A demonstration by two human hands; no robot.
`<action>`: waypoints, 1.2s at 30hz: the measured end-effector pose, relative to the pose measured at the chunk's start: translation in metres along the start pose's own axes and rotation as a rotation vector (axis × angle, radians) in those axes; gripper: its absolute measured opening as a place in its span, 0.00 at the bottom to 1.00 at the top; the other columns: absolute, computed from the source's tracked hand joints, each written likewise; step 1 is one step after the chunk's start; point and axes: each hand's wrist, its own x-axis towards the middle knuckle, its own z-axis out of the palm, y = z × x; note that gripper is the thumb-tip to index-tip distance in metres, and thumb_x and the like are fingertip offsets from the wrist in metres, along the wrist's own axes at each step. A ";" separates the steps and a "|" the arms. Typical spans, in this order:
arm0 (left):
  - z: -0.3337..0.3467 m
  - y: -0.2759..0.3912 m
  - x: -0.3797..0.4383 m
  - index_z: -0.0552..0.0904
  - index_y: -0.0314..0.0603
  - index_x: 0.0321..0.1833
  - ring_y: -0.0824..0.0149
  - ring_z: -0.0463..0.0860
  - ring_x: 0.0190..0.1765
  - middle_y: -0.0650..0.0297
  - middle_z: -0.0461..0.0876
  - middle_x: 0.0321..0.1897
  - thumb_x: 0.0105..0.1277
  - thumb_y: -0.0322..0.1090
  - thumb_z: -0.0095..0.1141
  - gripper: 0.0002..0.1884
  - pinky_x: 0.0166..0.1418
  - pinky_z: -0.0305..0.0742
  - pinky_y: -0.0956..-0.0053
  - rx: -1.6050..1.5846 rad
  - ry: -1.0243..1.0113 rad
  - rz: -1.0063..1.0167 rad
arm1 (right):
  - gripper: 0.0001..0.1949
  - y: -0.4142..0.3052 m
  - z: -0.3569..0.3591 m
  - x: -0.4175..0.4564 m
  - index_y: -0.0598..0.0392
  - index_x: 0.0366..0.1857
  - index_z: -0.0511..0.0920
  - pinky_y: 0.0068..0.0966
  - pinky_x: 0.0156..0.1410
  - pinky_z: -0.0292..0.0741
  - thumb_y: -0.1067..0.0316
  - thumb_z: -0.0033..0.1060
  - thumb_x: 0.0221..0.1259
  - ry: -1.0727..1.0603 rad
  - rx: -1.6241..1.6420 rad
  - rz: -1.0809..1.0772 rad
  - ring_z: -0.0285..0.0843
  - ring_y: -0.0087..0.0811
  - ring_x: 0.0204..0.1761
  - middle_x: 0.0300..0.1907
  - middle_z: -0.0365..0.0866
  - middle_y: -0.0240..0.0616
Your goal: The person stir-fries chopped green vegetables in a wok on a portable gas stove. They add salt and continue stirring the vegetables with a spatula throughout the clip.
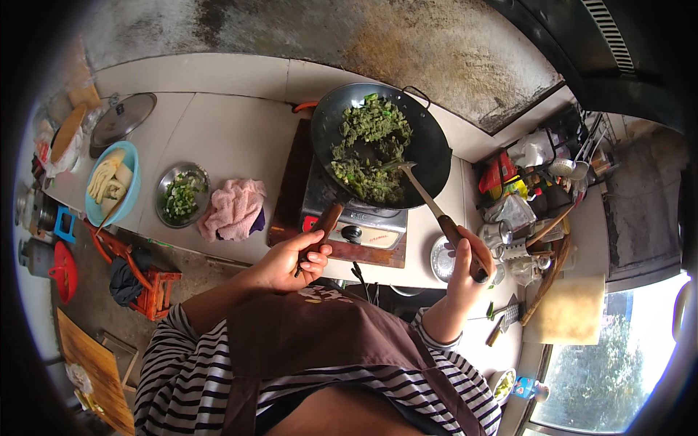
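Note:
A dark wok (431,158) sits on a gas stove (355,231), holding chopped cooked greens (376,122) spread in a rough ring. My left hand (302,256) is closed around the wok's brown wooden handle (329,218). In my right hand (470,261) is the wooden handle of a metal spatula (428,196). The spatula's blade rests among the greens at the right of the wok, partly covered by them. The stove stands on a reddish-brown wooden board (286,201).
Left on the counter are a pink cloth (234,207), a metal bowl of chopped scallions (182,195), a light-blue basin with pale dough-like pieces (113,182) and a glass lid (125,117). On the right are a metal dish (440,256), a glass jar (495,234) and a cleaver (510,313).

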 end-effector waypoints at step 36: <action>0.012 -0.001 0.006 0.68 0.39 0.33 0.82 0.61 0.20 0.72 0.64 0.18 0.68 0.43 0.50 0.14 0.22 0.58 0.91 0.064 0.153 -0.020 | 0.10 0.085 0.066 0.045 0.60 0.39 0.82 0.21 0.45 0.72 0.67 0.63 0.56 -0.077 -0.059 0.107 0.78 0.22 0.36 0.30 0.83 0.38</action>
